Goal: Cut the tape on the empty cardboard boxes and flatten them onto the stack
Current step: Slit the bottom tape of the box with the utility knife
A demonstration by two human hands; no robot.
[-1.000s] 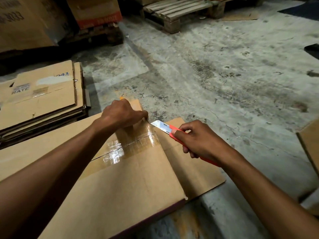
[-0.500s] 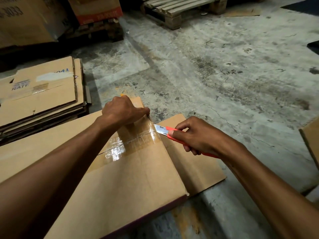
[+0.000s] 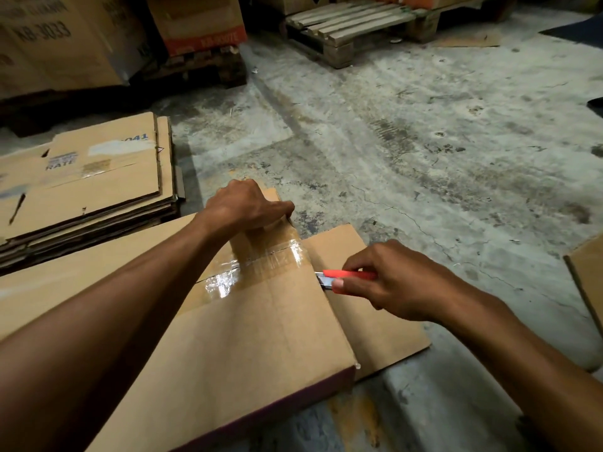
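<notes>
- The work lies on a stained, cracked concrete floor (image 3: pixel 424 132) in a dim storage room.
- A wooden pallet (image 3: pixel 352 24) sits at the far end, and tall printed cartons (image 3: pixel 62 40) stand on a dark pallet at the far left.
- The cardboard box (image 3: pixel 235 337) fills the near left of the view, one flap (image 3: pixel 368 308) lying open flat on the floor at its right side.
- A strip of clear tape (image 3: pixel 254 269) runs along the seam of the box top and shines in the light.
- The left hand (image 3: pixel 244 207) presses on the far corner of the box, fingers curled over its edge, the forearm stretched across the box top; its grip is closed on the cardboard edge.
- The right hand (image 3: pixel 398 282) comes in from the right above the open flap, its grip closed round a red box cutter (image 3: pixel 346 277), thumb on the handle near the blade.
- The short silver blade meets the right edge of the box, just below the end of the tape.
- The stack of flattened boxes (image 3: pixel 85 184) lies on the floor to the left, just beyond the box and near the left forearm.
- Another piece of cardboard (image 3: pixel 587 272) shows at the right edge, well apart from the hands.
- The left forearm hides part of the tape seam.
</notes>
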